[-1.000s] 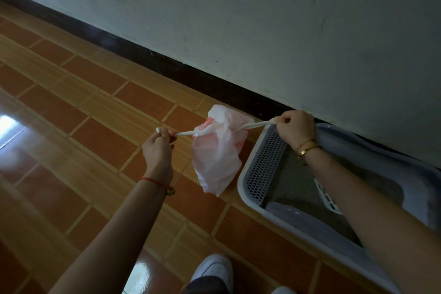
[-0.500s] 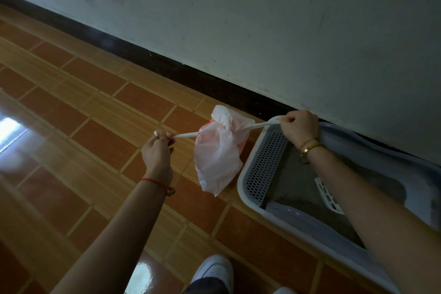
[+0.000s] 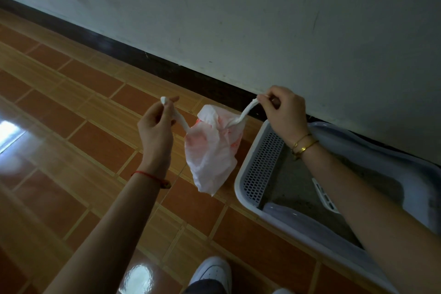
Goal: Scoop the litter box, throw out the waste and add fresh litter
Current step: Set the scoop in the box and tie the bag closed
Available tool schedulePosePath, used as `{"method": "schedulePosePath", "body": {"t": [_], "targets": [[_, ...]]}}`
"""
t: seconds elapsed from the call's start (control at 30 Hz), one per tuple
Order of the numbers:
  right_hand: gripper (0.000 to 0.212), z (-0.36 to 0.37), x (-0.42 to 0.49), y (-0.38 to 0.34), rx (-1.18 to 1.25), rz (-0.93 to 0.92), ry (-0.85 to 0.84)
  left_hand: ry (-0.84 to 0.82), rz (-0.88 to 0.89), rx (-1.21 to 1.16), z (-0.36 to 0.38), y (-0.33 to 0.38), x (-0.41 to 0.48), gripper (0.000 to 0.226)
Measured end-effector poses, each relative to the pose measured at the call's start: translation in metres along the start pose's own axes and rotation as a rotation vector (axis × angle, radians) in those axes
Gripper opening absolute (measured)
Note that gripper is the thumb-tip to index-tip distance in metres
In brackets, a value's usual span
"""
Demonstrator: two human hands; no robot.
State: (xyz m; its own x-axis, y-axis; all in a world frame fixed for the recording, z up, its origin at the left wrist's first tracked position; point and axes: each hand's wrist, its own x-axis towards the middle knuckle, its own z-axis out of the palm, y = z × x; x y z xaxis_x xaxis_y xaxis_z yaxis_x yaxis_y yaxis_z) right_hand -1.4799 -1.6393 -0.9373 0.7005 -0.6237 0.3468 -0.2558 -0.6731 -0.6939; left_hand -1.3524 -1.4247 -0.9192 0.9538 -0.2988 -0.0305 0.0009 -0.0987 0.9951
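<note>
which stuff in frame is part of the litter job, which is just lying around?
Job:
- plastic bag, one handle pinched by the left hand, the other by the right hand
- litter box, grey litter inside
- white slotted piece in the box, likely the scoop

Not part of it:
- white shoe
- tiled floor
- wall

Both hands are up now! A second ago the left hand (image 3: 156, 129) and right hand (image 3: 285, 112) pulled the two twisted handles into one tight, nearly level line. Now the left handle (image 3: 181, 122) and right handle (image 3: 248, 111) slope down to the plastic bag (image 3: 211, 150), which hangs below in a V. The left hand has turned, the handle's end poking out above its fingers. The knot may have loosened, though it is hard to tell.
</note>
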Motion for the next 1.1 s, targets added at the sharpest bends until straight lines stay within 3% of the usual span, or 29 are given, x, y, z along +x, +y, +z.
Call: {"method": "schedulePosePath", "body": {"t": [0.43, 0.83, 1.1], "targets": [[0.014, 0.003, 0.008, -0.063, 0.527, 0.109, -0.18, -0.153, 0.132, -0.016, 0.025, 0.029, -0.003, 0.014], [0.02, -0.016, 0.03, -0.092, 0.639, 0.254, -0.208, -0.244, 0.155, -0.052, 0.04, 0.064, 0.009, 0.018], [0.02, -0.066, 0.057, -0.155, 0.619, 0.381, -0.179, -0.292, 0.086, -0.015, 0.043, 0.147, -0.002, 0.022]]}}
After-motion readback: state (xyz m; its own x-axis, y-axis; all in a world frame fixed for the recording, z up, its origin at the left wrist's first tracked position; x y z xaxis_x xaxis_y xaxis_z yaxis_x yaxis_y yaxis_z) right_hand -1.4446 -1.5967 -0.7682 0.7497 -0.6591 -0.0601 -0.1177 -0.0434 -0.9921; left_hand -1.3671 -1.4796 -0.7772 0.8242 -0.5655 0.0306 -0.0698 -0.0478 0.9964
